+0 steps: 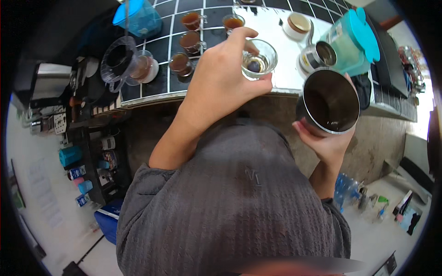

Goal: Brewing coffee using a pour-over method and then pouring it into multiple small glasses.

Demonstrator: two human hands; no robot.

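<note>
Between its fingers and thumb, my left hand (224,65) grips a small clear glass cup (264,58) with a little dark residue at its bottom. The cup is over the white part of the counter. My right hand (328,145) is wrapped around a dark metal tumbler (331,101), tilted so that its wide mouth faces me; its inside is dark with a few wet glints. Beyond my left hand, several glass cups of brown liquid (190,42) stand on black tiles. Another filled glass cup (233,22) is just past my left fingers.
At the left stand a clear plastic funnel-shaped vessel (119,60), a glass container of brown liquid (142,67) and a blue-lidded container (140,20). On the right are a metal pitcher (316,57), a round white lidded jar (297,26) and a turquoise-lidded plastic pitcher (352,45). The counter edge (155,100) runs before me.
</note>
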